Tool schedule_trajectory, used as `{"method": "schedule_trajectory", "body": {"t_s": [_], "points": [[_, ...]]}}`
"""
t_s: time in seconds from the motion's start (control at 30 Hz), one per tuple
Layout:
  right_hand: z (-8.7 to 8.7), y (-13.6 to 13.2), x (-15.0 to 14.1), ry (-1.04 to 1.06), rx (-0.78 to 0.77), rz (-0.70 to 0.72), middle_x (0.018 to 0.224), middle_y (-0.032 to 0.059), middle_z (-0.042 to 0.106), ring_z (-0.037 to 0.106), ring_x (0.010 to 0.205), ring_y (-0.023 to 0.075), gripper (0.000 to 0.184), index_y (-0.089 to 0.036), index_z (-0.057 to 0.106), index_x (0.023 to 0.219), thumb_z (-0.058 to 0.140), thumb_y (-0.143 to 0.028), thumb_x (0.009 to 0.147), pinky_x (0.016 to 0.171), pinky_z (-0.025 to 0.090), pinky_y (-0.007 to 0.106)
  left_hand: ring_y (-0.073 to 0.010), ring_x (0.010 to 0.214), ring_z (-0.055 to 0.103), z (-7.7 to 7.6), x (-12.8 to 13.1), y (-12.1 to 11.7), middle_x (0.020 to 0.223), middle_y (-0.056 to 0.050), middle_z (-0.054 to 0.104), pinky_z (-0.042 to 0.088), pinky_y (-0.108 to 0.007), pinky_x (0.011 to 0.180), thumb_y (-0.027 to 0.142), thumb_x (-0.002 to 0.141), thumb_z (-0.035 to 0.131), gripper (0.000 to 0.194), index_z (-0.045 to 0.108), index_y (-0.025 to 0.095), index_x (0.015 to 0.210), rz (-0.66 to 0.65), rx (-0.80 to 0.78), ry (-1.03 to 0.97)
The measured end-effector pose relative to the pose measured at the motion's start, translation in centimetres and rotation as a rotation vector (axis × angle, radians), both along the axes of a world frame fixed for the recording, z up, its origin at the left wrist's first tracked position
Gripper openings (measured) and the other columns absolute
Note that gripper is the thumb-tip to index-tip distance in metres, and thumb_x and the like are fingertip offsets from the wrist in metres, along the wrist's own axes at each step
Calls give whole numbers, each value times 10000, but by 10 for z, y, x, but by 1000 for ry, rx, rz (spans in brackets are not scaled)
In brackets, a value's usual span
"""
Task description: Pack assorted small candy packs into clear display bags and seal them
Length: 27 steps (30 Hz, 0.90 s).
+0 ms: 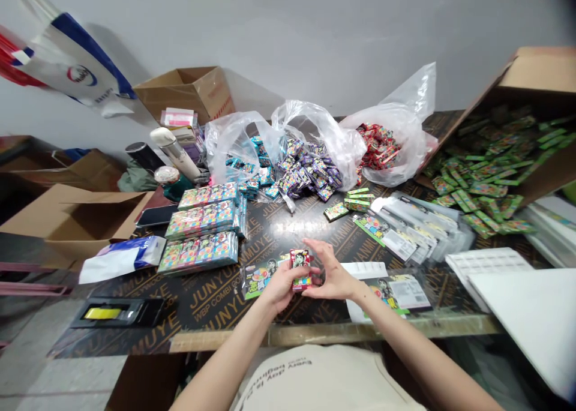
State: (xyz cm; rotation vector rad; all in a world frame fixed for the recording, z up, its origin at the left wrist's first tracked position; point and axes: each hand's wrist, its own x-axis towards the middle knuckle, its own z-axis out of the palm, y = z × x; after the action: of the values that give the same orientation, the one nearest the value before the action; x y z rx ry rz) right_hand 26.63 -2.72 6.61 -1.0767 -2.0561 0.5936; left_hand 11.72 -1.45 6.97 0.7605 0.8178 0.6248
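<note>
My left hand [279, 288] is closed around a small red box [300, 258] with a cartoon figure and bright print, its thumb lying across the front. Just to the right, my right hand [335, 274] is open, with thumb and fingers curved apart beside the box. Under my left hand, a printed clear sleeve [252, 279] lies partly hidden on the table. Another printed sleeve [407, 291] rests beneath my right forearm, over a white sheet [366, 271]. A few green boxes [337, 212] lie beyond my hands.
Wrapped multi-box packs [200, 252] are stacked at left, near a phone [155, 216] and tape dispenser [117, 312]. Plastic bags hold blue, purple [310, 168] and red boxes [380, 147]. Clear sleeves [418, 228] fan out at right, before a tipped carton [540, 69] of green boxes.
</note>
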Motion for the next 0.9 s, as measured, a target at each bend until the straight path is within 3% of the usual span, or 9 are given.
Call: {"method": "schedule_trajectory", "body": {"t_s": [0.07, 0.13, 0.27, 0.33, 0.4, 0.53, 0.73, 0.8, 0.9], "points": [[-2, 0, 3, 6, -10, -29, 1241, 85, 455, 423, 1120, 257, 932, -229, 207, 1354, 686, -319, 560, 979, 251, 412, -200, 705, 639, 0, -4, 3, 896, -99, 671, 491, -339, 694, 276, 682, 652, 394, 561, 135, 1038, -56, -23, -23], [-4, 1, 9, -21, 1, -60, 1192, 72, 493, 452, 1080, 251, 886, -235, 254, 1332, 672, -318, 555, 970, 257, 407, -223, 814, 632, -4, -11, 8, 981, -116, 652, 476, -370, 771, 345, 713, 627, 463, 532, 138, 1115, -48, 100, 48], [-13, 8, 32, -163, 34, -235, 1103, 73, 538, 483, 1029, 266, 797, -223, 347, 1284, 658, -368, 565, 990, 183, 461, -281, 1106, 481, -22, -34, 24, 1206, -131, 529, 323, -441, 977, 448, 611, 694, 754, 438, 162, 1261, -8, 686, 553], [-22, 11, 44, -241, 30, -302, 1057, 79, 555, 496, 1002, 272, 782, -208, 372, 1275, 659, -392, 571, 992, 154, 483, -325, 1170, 394, -33, -48, 29, 1256, -127, 471, 222, -494, 1021, 432, 424, 795, 996, 390, 196, 1303, -165, 974, 807], [-31, 12, 50, -300, 11, -299, 1033, 82, 568, 501, 990, 275, 798, -204, 372, 1284, 665, -407, 570, 991, 140, 492, -324, 1142, 401, -43, -57, 31, 1218, -111, 480, 230, -505, 1005, 377, 377, 814, 1103, 309, 227, 1346, -306, 1124, 952], [-42, 10, 47, -306, -48, -207, 1076, 78, 575, 496, 1005, 274, 890, -231, 318, 1322, 693, -398, 533, 1002, 114, 496, -279, 1099, 428, -52, -62, 29, 1178, -93, 478, 283, -468, 981, 328, 520, 746, 1079, 125, 225, 1397, -320, 1202, 1001], [-49, 15, 45, -230, -138, -11, 1214, 106, 518, 460, 1108, 283, 1025, -221, 227, 1368, 733, -460, 509, 1014, 123, 483, -266, 1151, 419, -51, -60, 28, 1214, -86, 475, 127, -511, 1056, 307, 563, 712, 1074, 47, 225, 1402, -345, 1227, 899], [-49, 15, 44, -188, -131, -75, 1258, 121, 485, 427, 1150, 298, 1047, -218, 202, 1378, 730, -505, 520, 1009, 136, 487, -278, 1157, 417, -53, -61, 29, 1228, -95, 468, 146, -519, 1048, 317, 562, 712, 1075, 49, 221, 1402, -303, 1216, 906], [-46, 12, 38, -94, -136, -170, 1145, 97, 576, 458, 1127, 259, 896, -221, 129, 1398, 631, -472, 699, 1000, 167, 467, -292, 1173, 401, -57, -62, 32, 1272, -110, 434, 188, -514, 1035, 326, 558, 715, 1077, 56, 216, 1402, -211, 1203, 936]]}}
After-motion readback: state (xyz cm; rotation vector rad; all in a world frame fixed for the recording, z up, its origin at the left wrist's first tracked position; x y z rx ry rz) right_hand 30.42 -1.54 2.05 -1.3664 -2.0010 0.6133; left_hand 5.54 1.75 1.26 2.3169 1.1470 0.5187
